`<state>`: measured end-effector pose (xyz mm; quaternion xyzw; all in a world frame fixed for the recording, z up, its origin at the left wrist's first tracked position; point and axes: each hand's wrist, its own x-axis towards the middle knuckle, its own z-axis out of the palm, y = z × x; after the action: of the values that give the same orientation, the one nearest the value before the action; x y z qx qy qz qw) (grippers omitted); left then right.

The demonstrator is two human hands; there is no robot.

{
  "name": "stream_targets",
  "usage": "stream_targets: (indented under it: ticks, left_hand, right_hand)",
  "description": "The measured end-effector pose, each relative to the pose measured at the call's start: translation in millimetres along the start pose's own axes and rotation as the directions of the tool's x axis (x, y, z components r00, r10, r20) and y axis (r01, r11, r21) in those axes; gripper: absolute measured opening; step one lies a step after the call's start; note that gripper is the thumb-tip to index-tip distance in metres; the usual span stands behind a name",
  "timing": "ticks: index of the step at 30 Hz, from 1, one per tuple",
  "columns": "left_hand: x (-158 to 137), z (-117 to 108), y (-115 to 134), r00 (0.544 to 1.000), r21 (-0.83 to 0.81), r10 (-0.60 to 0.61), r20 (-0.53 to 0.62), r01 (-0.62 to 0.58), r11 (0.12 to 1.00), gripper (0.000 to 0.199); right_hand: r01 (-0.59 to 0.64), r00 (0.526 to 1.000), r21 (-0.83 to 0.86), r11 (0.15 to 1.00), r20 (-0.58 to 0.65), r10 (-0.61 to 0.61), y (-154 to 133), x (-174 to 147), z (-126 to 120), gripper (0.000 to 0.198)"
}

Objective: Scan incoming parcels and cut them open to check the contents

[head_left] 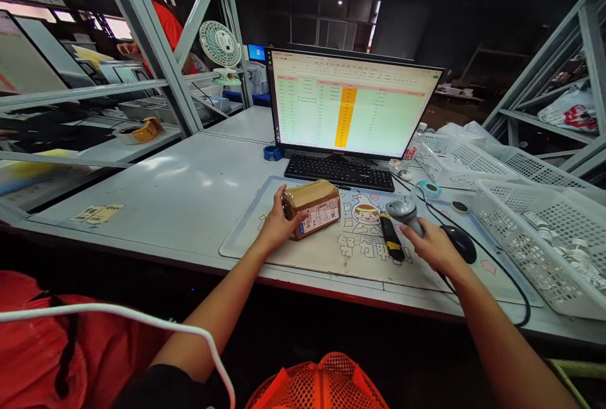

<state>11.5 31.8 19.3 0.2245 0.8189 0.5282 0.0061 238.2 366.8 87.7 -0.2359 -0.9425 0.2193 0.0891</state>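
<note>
My left hand (280, 225) grips the left end of a small brown cardboard box (313, 197), thumb across its front. A white printed label (322, 216) on the box faces me. The box rests tilted on a cartoon-printed desk mat (303, 259). In my right hand (428, 242) is a grey barcode scanner (403, 208), its head pointing left toward the box but apart from it. Just below the scanner head lies a black and yellow box cutter (391, 237). A black computer mouse (458, 243) sits right beside my right hand.
A monitor (350, 106) showing a spreadsheet stands behind a black keyboard (339, 171). White plastic baskets (544, 232) line the right side, the nearest with small bottles. Blue tape (273, 153) lies left of the keyboard. A fan (220, 46) and a person in red (165, 27) are beyond the metal frame.
</note>
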Motion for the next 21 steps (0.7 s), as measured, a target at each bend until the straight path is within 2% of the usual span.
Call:
stream_targets:
  ticks: [1,2,4,5,7,10,12,15,18,21]
  left_hand:
    - [-2,0,3,1.000,0.043,0.009,-0.011,-0.009,0.999,0.116]
    - [-3,1,8,1.000,0.084,0.023,-0.019,-0.021,0.996,0.115]
    - [-6,2,17,0.998,0.152,0.055,-0.021,-0.052,0.987,0.112]
    - [-6,4,22,0.997,0.177,0.073,-0.021,-0.068,0.982,0.110]
    - [-7,5,30,0.994,0.213,0.104,-0.022,-0.097,0.972,0.105]
    - [-8,5,35,0.993,0.241,0.111,-0.031,-0.100,0.965,0.100]
    - [-8,4,33,0.994,0.236,0.100,-0.035,-0.089,0.968,0.099]
    - [-5,-4,22,0.996,0.153,0.085,-0.022,-0.081,0.985,0.104]
    - [-1,-18,5,0.997,0.023,0.067,-0.038,-0.066,0.998,0.113]
    - [3,-33,-13,0.996,-0.066,0.066,-0.059,-0.070,0.995,0.119]
  right_hand:
    - [0.100,0.992,0.043,0.994,0.072,-0.103,-9,-16,-7,0.044]
    - [0.201,0.964,0.091,0.975,0.160,-0.214,-20,-33,-13,0.041]
    - [0.333,0.868,0.168,0.928,0.330,-0.371,-42,-60,-20,0.034]
    - [0.364,0.829,0.175,0.915,0.387,-0.404,-52,-71,-20,0.033]
    - [0.405,0.798,0.131,0.905,0.432,-0.420,-69,-84,-16,0.036]
    - [0.436,0.806,0.051,0.898,0.422,-0.415,-81,-85,-6,0.042]
    - [0.435,0.818,0.058,0.899,0.391,-0.421,-77,-76,1,0.043]
    - [0.374,0.893,0.061,0.925,0.248,-0.377,-56,-47,10,0.050]
    - [0.192,0.981,-0.119,0.974,0.038,-0.189,-20,-9,20,0.060]
    - [-0.030,0.997,-0.302,0.953,-0.078,0.007,17,21,34,0.062]
